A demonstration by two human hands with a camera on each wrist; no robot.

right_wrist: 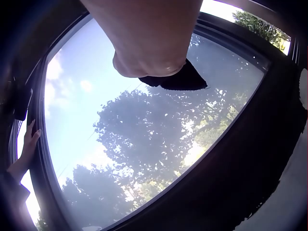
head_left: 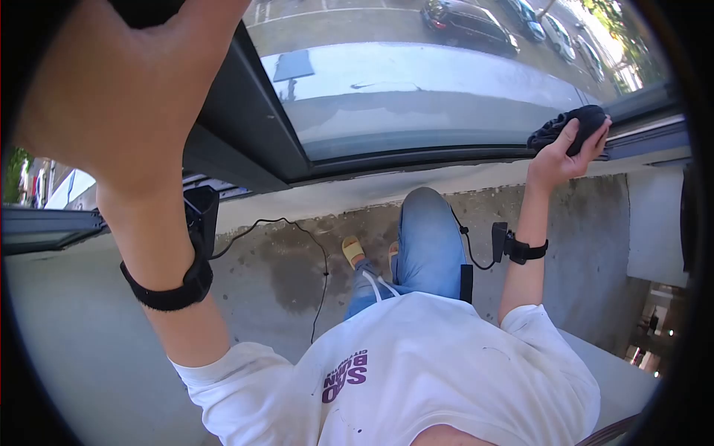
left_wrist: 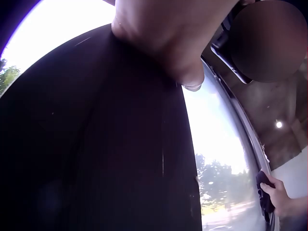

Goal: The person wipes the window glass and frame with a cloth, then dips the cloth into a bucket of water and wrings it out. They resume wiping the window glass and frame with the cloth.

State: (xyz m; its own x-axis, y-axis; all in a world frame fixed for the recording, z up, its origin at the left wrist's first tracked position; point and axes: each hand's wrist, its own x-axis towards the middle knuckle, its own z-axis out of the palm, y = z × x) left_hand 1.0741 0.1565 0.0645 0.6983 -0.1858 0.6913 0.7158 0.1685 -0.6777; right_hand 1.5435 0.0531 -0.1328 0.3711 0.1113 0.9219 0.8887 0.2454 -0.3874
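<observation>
My right hand grips a crumpled black cloth and holds it against the far right side of the window glass, by the frame's edge. From the right wrist the cloth pokes out below the hand onto the pane. My left hand is raised on the dark upright of the window frame. Its palm lies on the frame, and in the right wrist view its fingers rest straight along the frame. The left wrist view also shows the cloth in my right hand.
A grey concrete wall runs below the window, with a thin black cable hanging across it. My legs in blue jeans and yellow sandals stand close to it. The glass mirrors trees and sky.
</observation>
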